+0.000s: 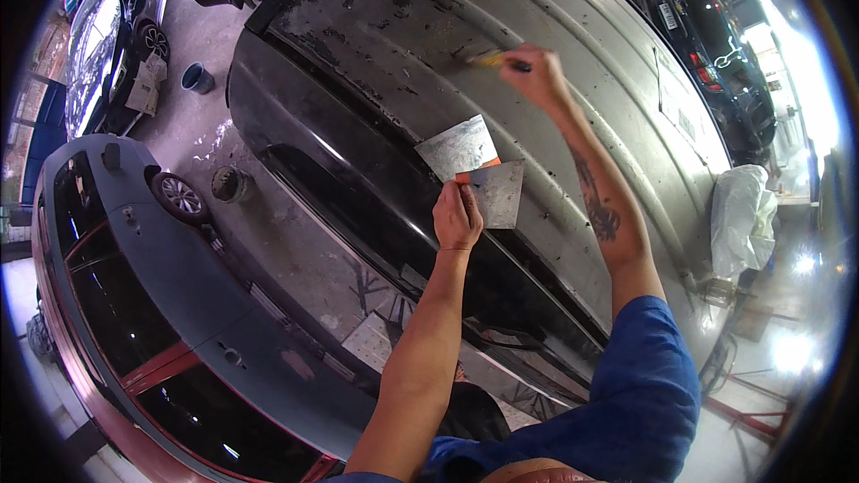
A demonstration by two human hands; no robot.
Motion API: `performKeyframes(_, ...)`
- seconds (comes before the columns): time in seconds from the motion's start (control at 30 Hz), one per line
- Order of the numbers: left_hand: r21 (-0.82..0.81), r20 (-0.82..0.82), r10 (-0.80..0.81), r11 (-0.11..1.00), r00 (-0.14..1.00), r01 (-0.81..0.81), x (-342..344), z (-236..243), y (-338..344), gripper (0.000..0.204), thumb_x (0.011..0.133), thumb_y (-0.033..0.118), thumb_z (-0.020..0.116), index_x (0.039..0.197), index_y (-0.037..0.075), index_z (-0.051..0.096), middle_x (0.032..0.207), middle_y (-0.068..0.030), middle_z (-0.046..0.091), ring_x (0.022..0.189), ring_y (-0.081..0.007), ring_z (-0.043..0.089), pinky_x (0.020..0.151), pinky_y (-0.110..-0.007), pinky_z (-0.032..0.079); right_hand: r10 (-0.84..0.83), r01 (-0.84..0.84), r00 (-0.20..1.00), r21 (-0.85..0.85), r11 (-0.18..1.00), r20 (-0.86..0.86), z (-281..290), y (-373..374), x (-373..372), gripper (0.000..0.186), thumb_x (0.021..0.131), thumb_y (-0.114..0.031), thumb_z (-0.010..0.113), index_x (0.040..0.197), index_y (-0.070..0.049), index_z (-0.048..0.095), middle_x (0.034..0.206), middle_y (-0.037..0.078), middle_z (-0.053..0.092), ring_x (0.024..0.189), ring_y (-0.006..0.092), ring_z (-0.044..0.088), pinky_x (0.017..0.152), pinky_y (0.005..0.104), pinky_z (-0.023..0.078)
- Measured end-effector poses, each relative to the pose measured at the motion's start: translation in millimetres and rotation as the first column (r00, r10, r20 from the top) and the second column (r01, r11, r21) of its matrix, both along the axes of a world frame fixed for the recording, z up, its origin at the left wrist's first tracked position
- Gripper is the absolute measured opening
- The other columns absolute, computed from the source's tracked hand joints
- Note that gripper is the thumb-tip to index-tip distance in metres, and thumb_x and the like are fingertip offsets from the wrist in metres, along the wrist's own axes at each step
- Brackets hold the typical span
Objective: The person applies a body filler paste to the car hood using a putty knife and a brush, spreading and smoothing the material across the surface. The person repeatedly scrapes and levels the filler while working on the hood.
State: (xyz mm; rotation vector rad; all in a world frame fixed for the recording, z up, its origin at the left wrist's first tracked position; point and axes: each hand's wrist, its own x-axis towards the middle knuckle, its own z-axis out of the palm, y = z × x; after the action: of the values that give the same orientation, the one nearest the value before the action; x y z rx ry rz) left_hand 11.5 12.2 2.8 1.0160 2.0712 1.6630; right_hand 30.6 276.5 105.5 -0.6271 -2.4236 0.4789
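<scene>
My left hand [458, 219] is closed around two flat metal putty spreaders, each with a bit of orange at the grip. One spreader [458, 145] points up and to the left, the other spreader [495, 197] to the right. Both are above the near edge of a ribbed grey vehicle roof [573, 116]. Farther out, my right hand [534, 72] grips a small yellow and dark hand tool [492, 60]. Its yellow end points left, at or just above the roof near dark, patchy marks; contact cannot be made out. My fingers partly hide the tool, so its exact kind is unclear.
Left of the roof stands a grey car [215, 322] with dark windows. A blue bucket [198, 79] and a dirty bucket [230, 184] sit on the floor between vehicles. A black car [707, 54] is at the far right, near white plastic sheeting [743, 219].
</scene>
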Motion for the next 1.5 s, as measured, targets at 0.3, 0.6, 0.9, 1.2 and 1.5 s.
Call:
performKeyframes(0.3,-0.001,0.034,0.009,1.0,0.999,-0.009,0.8,1.3,1.7,0.019,0.097,0.019,0.045,0.088,0.002,0.046,0.076,-0.021,0.056,0.07,-0.0448,0.056,0.06,-0.05,0.045,-0.286,0.285,0.957,0.033,0.958,0.044,-7.1,57.4,25.4,0.023,0.075,-0.024,0.07,0.089,-0.005,0.074,0.081,0.017,0.07,0.073,0.0302,0.07,0.069,0.0366,0.054)
performKeyframes(0.6,0.023,-0.105,0.04,0.999,0.994,-0.038,0.5,-0.2,3.1,0.018,0.096,0.016,0.046,0.086,0.002,0.045,0.075,-0.0218,0.055,0.069,-0.0448,0.055,0.058,-0.049,0.044,-0.346,0.339,0.907,0.072,0.938,0.238,19.1,102.3,30.3,0.031,0.072,-0.033,0.068,0.084,-0.006,0.075,0.071,0.017,0.068,0.067,0.028,0.069,0.067,0.0366,0.054)
performKeyframes(0.9,0.029,-0.123,0.05,0.998,0.991,-0.046,0.9,0.1,2.5,0.02,0.097,0.018,0.045,0.086,0.002,0.045,0.075,-0.0216,0.055,0.069,-0.0445,0.056,0.057,-0.048,0.045,-0.362,0.369,0.915,-0.006,0.93,0.178,29.8,71.7,39.8,0.032,0.071,-0.032,0.069,0.083,-0.003,0.074,0.068,0.016,0.068,0.063,0.0255,0.067,0.065,0.0362,0.054)
performKeyframes(1.2,0.033,-0.071,0.046,0.999,0.996,-0.044,1.0,2.1,3.0,0.02,0.097,0.019,0.045,0.085,0.002,0.044,0.077,-0.0222,0.054,0.071,-0.0461,0.055,0.058,-0.049,0.043,-0.529,0.434,0.849,-0.567,0.7,-0.003,18.1,105.9,92.5,0.033,0.077,-0.033,0.07,0.069,-0.001,0.069,0.054,0.0,0.054,0.042,0.0097,0.046,0.039,0.0255,0.039)
performKeyframes(1.5,0.05,-0.074,0.071,0.996,0.995,-0.067,1.7,2.1,4.9,0.02,0.098,0.019,0.045,0.086,0.003,0.045,0.075,-0.021,0.055,0.07,-0.0459,0.055,0.058,-0.049,0.043,-0.626,0.312,0.777,-0.828,0.466,-0.059,4.3,102.7,124.9,0.023,0.078,-0.024,0.07,0.071,-0.002,0.065,0.06,0.003,0.055,0.043,0.0079,0.043,0.037,0.0231,0.031)
